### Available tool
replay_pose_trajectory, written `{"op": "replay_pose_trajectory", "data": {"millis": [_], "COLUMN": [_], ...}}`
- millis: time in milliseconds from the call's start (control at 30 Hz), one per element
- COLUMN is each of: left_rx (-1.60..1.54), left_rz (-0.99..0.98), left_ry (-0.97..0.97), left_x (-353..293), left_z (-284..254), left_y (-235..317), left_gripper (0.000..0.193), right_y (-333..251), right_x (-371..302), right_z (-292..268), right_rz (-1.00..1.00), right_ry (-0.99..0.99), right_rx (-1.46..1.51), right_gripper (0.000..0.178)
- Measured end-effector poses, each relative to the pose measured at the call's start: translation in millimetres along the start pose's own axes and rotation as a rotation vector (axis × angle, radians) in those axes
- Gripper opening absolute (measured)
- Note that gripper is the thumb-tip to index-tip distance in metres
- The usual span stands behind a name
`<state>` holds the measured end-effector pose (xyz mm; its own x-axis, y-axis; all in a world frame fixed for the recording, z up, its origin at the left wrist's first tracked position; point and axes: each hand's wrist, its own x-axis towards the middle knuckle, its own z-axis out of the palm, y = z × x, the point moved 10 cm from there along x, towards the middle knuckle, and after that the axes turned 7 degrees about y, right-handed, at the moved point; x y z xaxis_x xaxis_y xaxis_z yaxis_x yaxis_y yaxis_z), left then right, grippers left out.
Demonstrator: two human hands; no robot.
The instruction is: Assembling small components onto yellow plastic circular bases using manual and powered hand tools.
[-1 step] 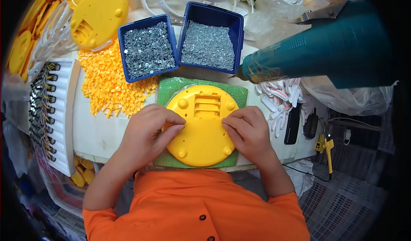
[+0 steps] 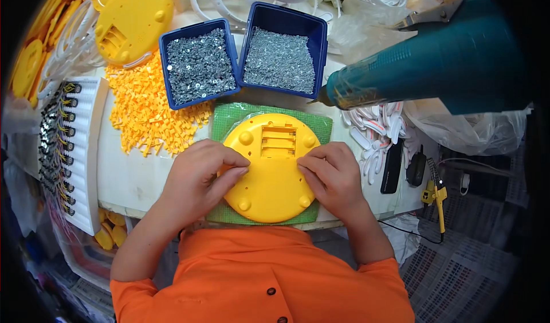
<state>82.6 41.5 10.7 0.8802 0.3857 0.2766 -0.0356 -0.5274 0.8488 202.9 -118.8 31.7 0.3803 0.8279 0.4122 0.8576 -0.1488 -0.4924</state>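
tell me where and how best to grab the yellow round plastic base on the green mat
Probably grip the yellow round plastic base by its outer rim, from left and right together: it lies flat, its wide disc shape offers opposite curved edges, and the open rectangular yellow battery compartment sits clear of both.

Casing (image 2: 269, 185) on mat (image 2: 323, 127), centre frame
Behind, two bins (image 2: 310, 32) side by side; small-parts heap (image 2: 134, 108) left of them; tray (image 2: 87, 168) farther left; power tool (image 2: 427, 65) upper right.
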Motion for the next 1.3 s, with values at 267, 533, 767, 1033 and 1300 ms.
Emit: {"op": "replay_pose_trajectory", "data": {"millis": [267,533,767,1033,1300], "left_rx": [0.157,0.27,0.213,0.424,0.442], "left_rz": [0.239,0.404,0.393,0.485,0.421], "left_ry": [-0.103,-0.134,-0.144,0.189,0.128], "left_x": [-9.6,-16.4,5.4,122.6,137.7], "left_z": [14.3,14.1,-3.1,2.9,14.8], "left_y": [23.6,32.0,31.9,-1.2,-21.0], "left_gripper": [0.019,0.021,0.021,0.014,0.009], "right_y": [-5.4,52.8,57.6,56.1,73.8], "right_x": [2.6,54.0,116.8,122.8,109.8], "right_z": [-8.4,-16.3,30.1,15.9,6.8], "right_rz": [-0.03,0.088,-0.094,-0.121,0.122], "right_ry": [-0.018,0.108,-0.014,0.048,0.099], "right_rx": [-0.11,0.041,-0.227,-0.154,0.07], "right_gripper": [0.023,0.022,0.016,0.011,0.014]}}
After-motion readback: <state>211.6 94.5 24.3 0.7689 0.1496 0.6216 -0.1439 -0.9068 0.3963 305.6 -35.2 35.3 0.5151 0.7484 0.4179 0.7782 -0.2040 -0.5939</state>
